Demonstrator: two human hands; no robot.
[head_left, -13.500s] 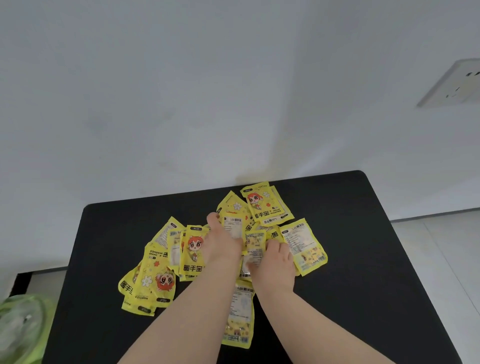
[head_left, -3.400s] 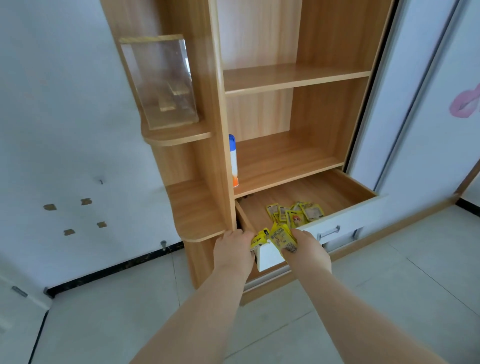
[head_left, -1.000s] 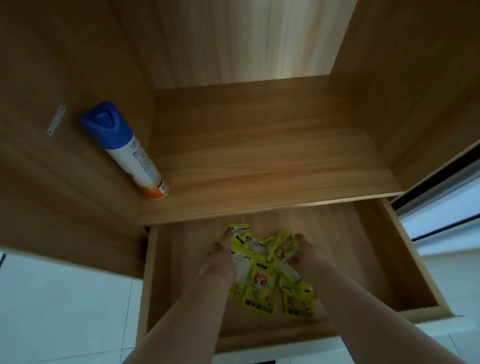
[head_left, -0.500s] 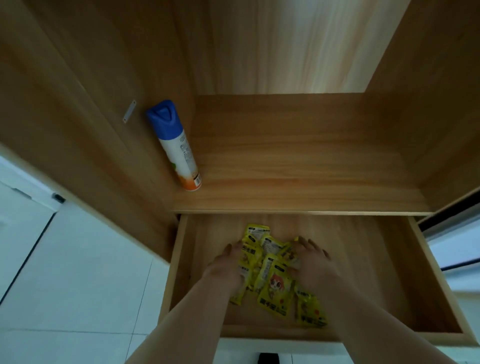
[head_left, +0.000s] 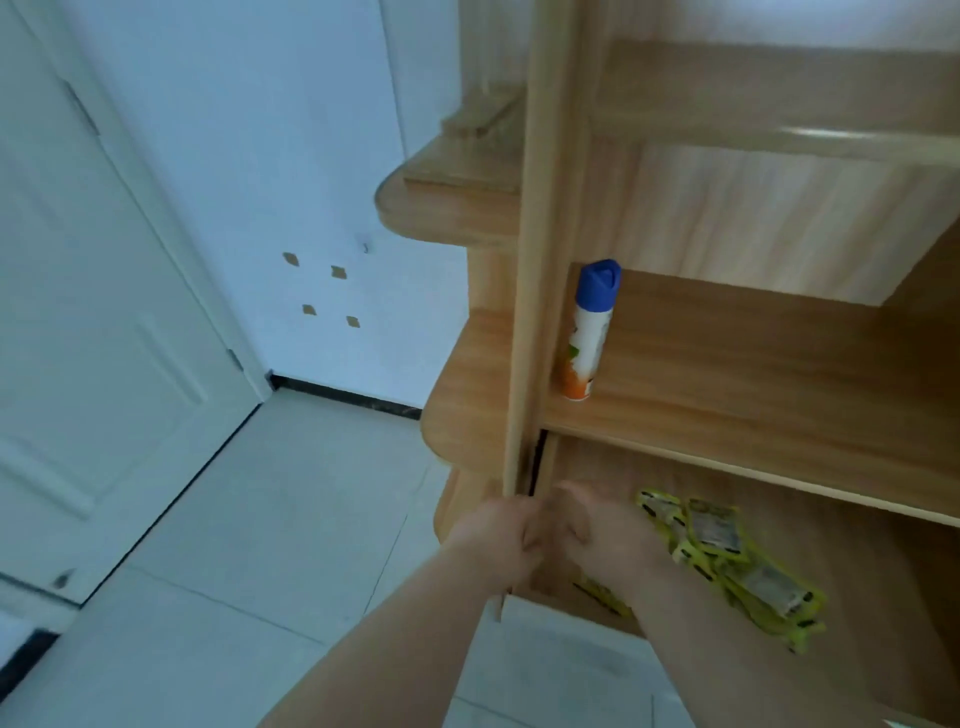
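Now L hand (head_left: 496, 540) & R hand (head_left: 602, 535) curled, touching, over drawer (head_left: 857, 551) corner; can't tell if gripping; yellow packets (head_left: 727, 556) beside.

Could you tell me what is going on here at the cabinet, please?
A person is at a wooden cabinet whose bottom drawer is pulled open. A heap of yellow packets lies inside it. The left hand and right hand are close together at the drawer's front left corner, fingers curled; the blur hides whether they hold anything. A spray can stands upright on the shelf above.
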